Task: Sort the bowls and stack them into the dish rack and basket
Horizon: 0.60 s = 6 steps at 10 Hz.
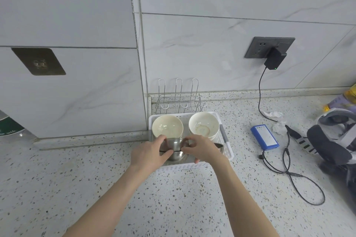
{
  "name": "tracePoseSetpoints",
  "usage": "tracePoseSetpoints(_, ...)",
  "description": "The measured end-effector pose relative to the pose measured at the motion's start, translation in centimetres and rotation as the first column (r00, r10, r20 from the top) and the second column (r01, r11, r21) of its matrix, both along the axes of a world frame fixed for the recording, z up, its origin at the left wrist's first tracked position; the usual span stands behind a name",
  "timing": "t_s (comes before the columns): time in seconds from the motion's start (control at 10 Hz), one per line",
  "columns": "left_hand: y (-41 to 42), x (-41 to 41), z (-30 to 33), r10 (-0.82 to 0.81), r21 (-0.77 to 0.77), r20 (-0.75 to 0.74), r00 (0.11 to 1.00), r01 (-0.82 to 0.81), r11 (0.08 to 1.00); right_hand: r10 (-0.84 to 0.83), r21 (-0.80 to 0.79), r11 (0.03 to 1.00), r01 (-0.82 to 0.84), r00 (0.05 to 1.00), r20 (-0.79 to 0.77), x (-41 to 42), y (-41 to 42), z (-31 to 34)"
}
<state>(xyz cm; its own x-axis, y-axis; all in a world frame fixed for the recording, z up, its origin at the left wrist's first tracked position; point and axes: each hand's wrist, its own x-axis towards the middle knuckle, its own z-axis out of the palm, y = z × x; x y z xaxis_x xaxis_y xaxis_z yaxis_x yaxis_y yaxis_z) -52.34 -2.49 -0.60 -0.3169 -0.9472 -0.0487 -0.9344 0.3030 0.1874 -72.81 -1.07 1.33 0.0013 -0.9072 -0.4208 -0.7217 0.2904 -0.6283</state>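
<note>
A white perforated basket [228, 152] sits on the counter against the wall corner. Two cream ceramic bowls stand in its back half, one at the left [167, 127] and a stack at the right [203, 124]. In the front half, a steel bowl [173, 144] is held over another steel bowl [178, 156]. My left hand [149, 155] and my right hand [202, 149] grip the upper steel bowl from either side. A further steel bowl's rim [219, 146] shows just right of my right hand. An empty wire dish rack [179, 98] stands behind the basket.
A blue battery pack [264, 136] with black cables [300, 175] lies right of the basket. Crumpled tissue [277, 121], a grey headset [335, 140] and a plugged-in charger [274, 59] are farther right. A plastic bottle [11, 127] is at the left edge.
</note>
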Motion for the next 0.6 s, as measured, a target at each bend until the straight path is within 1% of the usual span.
tracePoseSetpoints(0.1, 0.7, 0.0, -0.3, 0.004, -0.093, 0.038, 0.999, -0.001, 0.996, 0.009, -0.031, 0.999, -0.010, 1.000, -0.029, 0.3, 0.7, 0.3)
tracePoseSetpoints(0.2, 1.2, 0.1, -0.8, 0.021, -0.128, 0.028, 0.999, -0.017, 0.992, 0.027, -0.069, 0.997, -0.034, 0.995, -0.095, 0.8, 1.6, 0.6)
tracePoseSetpoints(0.3, 1.6, 0.5, -1.3, 0.043, -0.068, -0.088, 0.995, -0.049, 0.996, 0.030, -0.077, 0.996, -0.040, 0.992, -0.124, 1.5, 2.4, 1.0)
tracePoseSetpoints(0.4, 1.8, 1.3, -2.0, 0.058, 0.083, -0.251, 0.966, -0.039, 0.996, 0.036, -0.089, 0.995, -0.051, 0.987, -0.155, 2.2, 3.1, 1.5)
tracePoseSetpoints(0.5, 2.6, 2.3, -1.7, 0.184, 0.226, -0.422, 0.888, -0.094, 0.970, 0.019, -0.102, 0.994, -0.037, 0.985, -0.169, 2.8, 3.7, 1.6)
tracePoseSetpoints(0.6, 3.4, 3.9, -1.7, 0.316, 0.335, -0.485, 0.815, -0.161, 0.928, -0.044, -0.170, 0.985, 0.014, 0.984, -0.173, 3.8, 4.3, 1.8)
